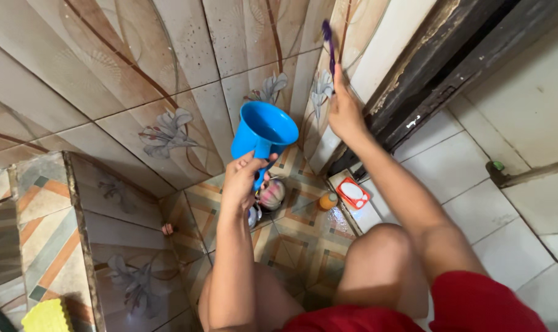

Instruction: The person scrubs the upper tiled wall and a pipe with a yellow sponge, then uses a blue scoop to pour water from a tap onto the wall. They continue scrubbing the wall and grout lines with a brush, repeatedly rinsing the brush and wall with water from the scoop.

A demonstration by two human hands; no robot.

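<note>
Hands: left hand [245, 175] closed on the handle of a round blue plastic scoop [265, 130], centre frame; right hand [343, 110] at 1 o'clock gripping a slim purple brush [329, 43] against the patterned wall tile [168, 80]; risk judged: scoop tilted, contents may spill on the wet tiled floor [297, 246]; small red-and-white flat package [353, 193] and orange round-capped bottle [328, 200] at 4 o'clock of the scoop.
</note>
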